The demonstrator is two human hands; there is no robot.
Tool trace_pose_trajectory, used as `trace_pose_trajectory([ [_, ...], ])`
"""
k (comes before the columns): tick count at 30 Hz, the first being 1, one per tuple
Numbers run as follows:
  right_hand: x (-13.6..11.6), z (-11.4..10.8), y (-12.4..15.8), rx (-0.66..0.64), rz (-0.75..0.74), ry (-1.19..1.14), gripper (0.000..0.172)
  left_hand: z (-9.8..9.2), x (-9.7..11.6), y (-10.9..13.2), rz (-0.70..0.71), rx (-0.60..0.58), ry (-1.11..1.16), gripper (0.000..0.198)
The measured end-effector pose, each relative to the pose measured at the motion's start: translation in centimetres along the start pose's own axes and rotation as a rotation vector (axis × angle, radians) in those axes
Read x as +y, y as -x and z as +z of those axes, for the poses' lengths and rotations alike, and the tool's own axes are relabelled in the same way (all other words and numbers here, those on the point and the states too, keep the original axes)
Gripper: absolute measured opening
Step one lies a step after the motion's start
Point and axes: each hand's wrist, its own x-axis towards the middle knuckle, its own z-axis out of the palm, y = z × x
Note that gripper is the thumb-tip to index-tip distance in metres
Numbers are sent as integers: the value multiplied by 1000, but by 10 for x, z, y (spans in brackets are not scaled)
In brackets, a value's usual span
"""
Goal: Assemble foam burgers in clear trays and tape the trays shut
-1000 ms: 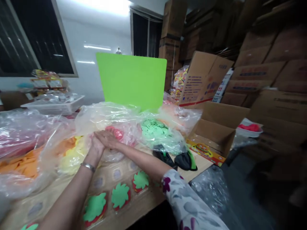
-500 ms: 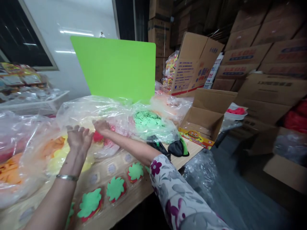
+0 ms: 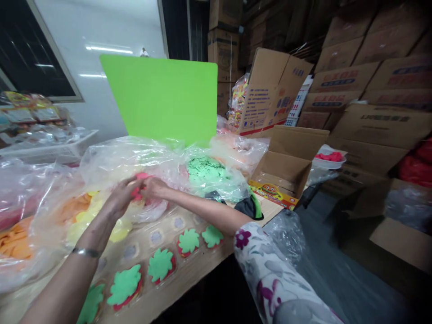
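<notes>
The left hand [image 3: 122,198] and the right hand [image 3: 154,188] meet above the far side of the pale wooden tabletop [image 3: 272,206]. Both are closed to a narrow pinch on a small bunch of pinkish-red foam pieces [image 3: 138,191]. The left hand's thumb and curled fingers grip the bunch from the near side, and the right hand's fingertips press in from the other. One red edge shows above the knuckles.

The pieces are held at the mouth of a crumpled clear plastic bag [image 3: 148,157] that lies just behind the hands. A thin silver bracelet [image 3: 86,253] circles the left wrist, and a floral-print sleeve [image 3: 270,281] covers the right upper arm.

Just right of the hands, another clear bag holds bright green foam shapes [image 3: 205,168]. Left of them are bagged pale yellow foam pieces [image 3: 86,216], and further left orange foam pieces [image 3: 13,240]. On the near part of the tabletop lies a row of green leaf-shaped cut-outs on red rounds [image 3: 160,265].

A flat lime-green board [image 3: 162,96] stands upright behind the bags. An open brown cardboard box [image 3: 286,162] sits at the tabletop's right end, with a black and green cloth item [image 3: 250,208] beside it.
</notes>
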Motion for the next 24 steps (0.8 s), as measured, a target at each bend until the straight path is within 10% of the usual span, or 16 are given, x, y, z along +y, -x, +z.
trace_pose_trajectory([
  [7, 126, -164, 87, 681, 213, 560, 42, 11, 5, 39, 230, -510, -786, 44],
  [10, 173, -215, 105, 497, 474, 765, 56, 67, 38, 52, 369, -704, -782, 37],
  [16, 213, -182, 111, 85, 396, 802, 35, 229, 73, 11, 787, -795, -883, 27],
  [21, 229, -150, 123, 4, 299, 864, 34, 361, 36, -48, 875, -810, -1103, 27],
  [24, 236, -145, 133, -15, 251, 899, 31, 397, 4, -71, 838, -843, -1259, 30],
])
